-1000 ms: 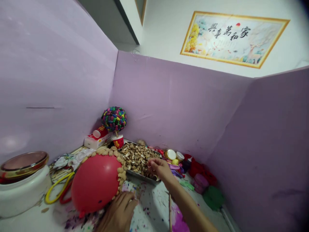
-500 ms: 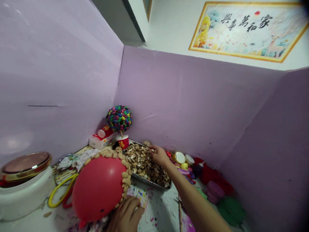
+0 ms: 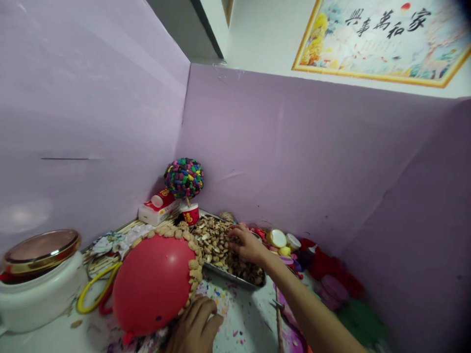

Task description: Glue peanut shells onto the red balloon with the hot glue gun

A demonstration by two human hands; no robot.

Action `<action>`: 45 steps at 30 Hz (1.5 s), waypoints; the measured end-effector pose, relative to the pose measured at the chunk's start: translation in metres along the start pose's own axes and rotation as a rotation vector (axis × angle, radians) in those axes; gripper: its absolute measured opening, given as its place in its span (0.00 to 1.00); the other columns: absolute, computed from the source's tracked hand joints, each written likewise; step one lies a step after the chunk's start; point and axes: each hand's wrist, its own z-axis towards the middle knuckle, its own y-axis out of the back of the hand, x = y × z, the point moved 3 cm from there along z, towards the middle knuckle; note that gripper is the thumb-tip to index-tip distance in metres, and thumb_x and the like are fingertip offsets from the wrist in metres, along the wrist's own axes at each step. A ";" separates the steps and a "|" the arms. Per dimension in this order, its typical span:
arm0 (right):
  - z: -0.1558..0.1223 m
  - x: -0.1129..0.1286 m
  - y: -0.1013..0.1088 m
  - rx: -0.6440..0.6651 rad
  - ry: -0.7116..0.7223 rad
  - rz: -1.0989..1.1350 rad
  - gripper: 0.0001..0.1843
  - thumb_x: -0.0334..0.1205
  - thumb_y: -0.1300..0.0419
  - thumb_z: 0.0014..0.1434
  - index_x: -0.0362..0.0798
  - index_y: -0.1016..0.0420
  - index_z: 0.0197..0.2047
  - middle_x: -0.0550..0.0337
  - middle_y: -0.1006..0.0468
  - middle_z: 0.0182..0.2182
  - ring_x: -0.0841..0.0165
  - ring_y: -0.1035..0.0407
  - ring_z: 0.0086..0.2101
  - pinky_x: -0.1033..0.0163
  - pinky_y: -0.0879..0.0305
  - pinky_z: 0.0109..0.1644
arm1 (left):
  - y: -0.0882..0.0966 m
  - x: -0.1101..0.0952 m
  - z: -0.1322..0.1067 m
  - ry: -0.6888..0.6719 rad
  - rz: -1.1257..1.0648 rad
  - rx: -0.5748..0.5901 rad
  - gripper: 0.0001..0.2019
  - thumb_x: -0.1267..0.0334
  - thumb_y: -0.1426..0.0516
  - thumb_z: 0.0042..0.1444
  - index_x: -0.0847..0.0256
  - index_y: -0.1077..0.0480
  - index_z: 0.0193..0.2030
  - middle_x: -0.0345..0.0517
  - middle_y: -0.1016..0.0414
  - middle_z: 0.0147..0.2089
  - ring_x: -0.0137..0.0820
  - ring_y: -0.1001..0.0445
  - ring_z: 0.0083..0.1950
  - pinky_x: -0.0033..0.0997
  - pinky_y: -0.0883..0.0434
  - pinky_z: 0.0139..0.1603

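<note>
A red balloon (image 3: 152, 282) lies on the paint-spattered table, its far edge covered with stuck-on nut shells (image 3: 193, 267). My left hand (image 3: 195, 328) rests against the balloon's lower right side, fingers curled. Behind it a metal tray (image 3: 235, 280) holds a heap of nut shells (image 3: 215, 240). My right hand (image 3: 246, 242) reaches into that heap, fingers bent down among the shells; what they hold is hidden.
A ball covered in coloured shells (image 3: 183, 177) stands in a red cup (image 3: 192, 214) by the corner. A white pot with a gold lid (image 3: 37, 279) sits left. Yellow and red rings (image 3: 95, 291), small jars (image 3: 275, 239) and purple partition walls (image 3: 294, 162) surround the table.
My right hand went from the tray's near edge to its far side, then drew back to the middle of the shell heap. The left hand stayed against the balloon.
</note>
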 end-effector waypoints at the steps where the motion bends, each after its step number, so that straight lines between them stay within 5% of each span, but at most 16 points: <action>1: -0.005 -0.003 0.004 -0.002 0.001 0.002 0.13 0.28 0.41 0.46 0.48 0.25 0.37 0.53 0.28 0.45 0.62 0.36 0.47 0.57 0.43 0.51 | 0.002 0.000 0.002 0.005 0.011 -0.006 0.19 0.82 0.56 0.45 0.59 0.32 0.34 0.47 0.27 0.34 0.33 0.28 0.38 0.32 0.29 0.41; 11: -0.012 -0.012 0.029 -0.178 -0.135 -0.005 0.10 0.27 0.44 0.49 0.49 0.23 0.31 0.60 0.23 0.30 0.66 0.30 0.36 0.61 0.37 0.43 | 0.006 -0.001 0.010 -0.023 0.012 -0.057 0.16 0.81 0.56 0.46 0.59 0.33 0.32 0.47 0.27 0.31 0.33 0.28 0.35 0.30 0.29 0.37; 14: -0.006 -0.028 0.043 -0.305 -0.261 -0.029 0.07 0.35 0.44 0.57 0.46 0.27 0.37 0.60 0.24 0.33 0.68 0.30 0.33 0.60 0.34 0.39 | 0.006 -0.001 0.009 -0.047 0.000 -0.070 0.16 0.81 0.56 0.46 0.59 0.34 0.33 0.45 0.28 0.30 0.32 0.29 0.34 0.30 0.30 0.38; 18: -0.009 -0.040 0.054 -0.407 -0.424 -0.085 0.14 0.43 0.47 0.60 0.43 0.33 0.45 0.58 0.27 0.37 0.71 0.30 0.31 0.61 0.32 0.34 | -0.001 0.001 0.003 -0.013 -0.036 -0.008 0.17 0.82 0.57 0.44 0.59 0.35 0.31 0.43 0.31 0.26 0.32 0.32 0.30 0.34 0.31 0.39; 24: -0.020 -0.014 0.042 -0.235 -0.462 -0.233 0.14 0.37 0.51 0.58 0.49 0.26 0.40 0.60 0.22 0.28 0.67 0.29 0.31 0.65 0.40 0.33 | -0.007 0.000 0.000 -0.013 -0.053 0.010 0.16 0.82 0.57 0.43 0.59 0.37 0.27 0.42 0.35 0.24 0.32 0.35 0.28 0.37 0.33 0.42; 28: -0.025 -0.001 0.040 0.011 -0.491 -0.320 0.13 0.42 0.40 0.46 0.50 0.23 0.37 0.57 0.21 0.29 0.62 0.28 0.33 0.64 0.42 0.32 | -0.007 0.000 -0.001 -0.012 -0.061 0.006 0.15 0.82 0.57 0.44 0.59 0.37 0.26 0.43 0.35 0.24 0.32 0.36 0.29 0.37 0.33 0.41; 35: -0.029 0.006 0.028 0.267 -0.598 -0.354 0.43 0.40 0.27 0.22 0.46 0.29 0.47 0.47 0.23 0.40 0.51 0.30 0.42 0.57 0.37 0.40 | -0.008 0.000 -0.002 -0.007 -0.125 -0.011 0.15 0.82 0.57 0.45 0.60 0.36 0.26 0.43 0.36 0.25 0.32 0.37 0.30 0.37 0.34 0.41; 40: -0.015 0.006 0.014 0.233 -0.591 -0.207 0.18 0.42 0.43 0.57 0.46 0.35 0.50 0.54 0.29 0.46 0.63 0.31 0.42 0.53 0.33 0.43 | -0.005 -0.001 0.000 0.005 -0.140 0.016 0.16 0.82 0.57 0.46 0.60 0.35 0.26 0.44 0.35 0.26 0.32 0.36 0.32 0.36 0.34 0.39; 45: 0.006 0.014 0.008 0.142 -0.496 -0.010 0.17 0.40 0.45 0.59 0.46 0.35 0.51 0.54 0.31 0.48 0.64 0.32 0.42 0.53 0.33 0.43 | -0.008 0.000 -0.004 0.025 -0.183 0.010 0.15 0.81 0.57 0.48 0.60 0.35 0.27 0.44 0.35 0.27 0.32 0.36 0.32 0.36 0.34 0.40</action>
